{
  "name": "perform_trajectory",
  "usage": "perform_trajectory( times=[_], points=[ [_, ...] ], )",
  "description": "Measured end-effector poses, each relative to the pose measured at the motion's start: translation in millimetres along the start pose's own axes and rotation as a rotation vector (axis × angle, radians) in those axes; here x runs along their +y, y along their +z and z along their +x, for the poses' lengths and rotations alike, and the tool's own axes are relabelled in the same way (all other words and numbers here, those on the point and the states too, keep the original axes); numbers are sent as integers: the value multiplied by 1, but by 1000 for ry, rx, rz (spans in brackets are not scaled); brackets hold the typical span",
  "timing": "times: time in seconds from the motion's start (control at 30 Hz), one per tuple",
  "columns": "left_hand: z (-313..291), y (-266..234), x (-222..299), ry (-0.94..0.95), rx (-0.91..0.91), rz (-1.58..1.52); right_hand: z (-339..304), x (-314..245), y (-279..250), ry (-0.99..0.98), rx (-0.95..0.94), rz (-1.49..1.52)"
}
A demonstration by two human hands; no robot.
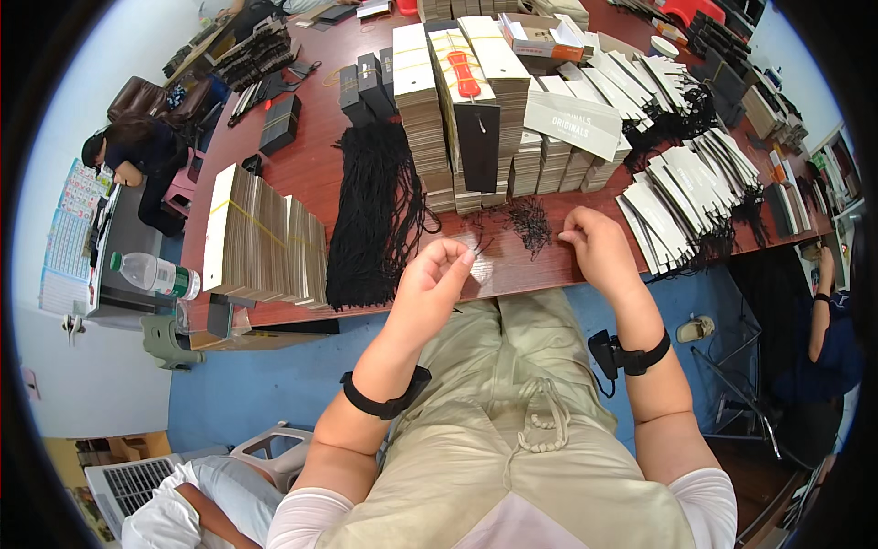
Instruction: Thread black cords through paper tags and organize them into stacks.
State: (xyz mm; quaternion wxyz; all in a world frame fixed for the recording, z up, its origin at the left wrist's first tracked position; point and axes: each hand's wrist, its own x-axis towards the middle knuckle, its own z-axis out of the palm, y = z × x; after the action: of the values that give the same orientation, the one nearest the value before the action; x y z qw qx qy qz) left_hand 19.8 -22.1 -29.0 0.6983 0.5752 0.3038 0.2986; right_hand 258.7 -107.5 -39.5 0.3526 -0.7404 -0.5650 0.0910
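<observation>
My left hand (433, 282) is pinched at the table's front edge, with a thin black cord (485, 245) at its fingertips. To its right, my right hand (598, 249) has its fingers curled together beside a small heap of short black pieces (530, 225); whatever it holds is too small to make out. A thick bundle of long black cords (373, 215) lies left of my left hand. White tags with black cords (677, 201) are fanned out to the right of my right hand.
Tall banded card stacks (422, 119) rise behind the heap, with a red-handled tool (464, 75) on top. More cards (261, 233) stand at the left, near a tipped plastic bottle (155, 274). An open carton (541, 38) sits farther back. Other people (146, 165) sit around the room.
</observation>
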Motion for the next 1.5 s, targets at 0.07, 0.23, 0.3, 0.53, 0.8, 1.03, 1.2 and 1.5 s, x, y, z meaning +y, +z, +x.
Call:
perform_trajectory(
  times=[0.07,0.23,0.3,0.53,0.8,1.03,1.2,1.5],
  points=[
    [0,3,2,1,-5,-17,4,1,-4,5,16,11],
    [0,5,2,18,-11,-29,7,3,-8,203,10,309],
    [1,5,1,6,-36,-53,7,0,-8,221,-38,516],
    [0,9,1,-14,-91,-103,1,-40,-3,231,-359,1019],
    [-2,9,3,11,-105,-103,0,-53,6,243,-323,1160],
    [-3,9,3,25,-145,-144,3,-43,14,410,-565,1585],
    [-3,7,2,43,-164,-132,4,-38,25,504,-695,1809],
    [0,11,0,57,-102,-107,5,-47,29,636,-722,1791]
  ],
)
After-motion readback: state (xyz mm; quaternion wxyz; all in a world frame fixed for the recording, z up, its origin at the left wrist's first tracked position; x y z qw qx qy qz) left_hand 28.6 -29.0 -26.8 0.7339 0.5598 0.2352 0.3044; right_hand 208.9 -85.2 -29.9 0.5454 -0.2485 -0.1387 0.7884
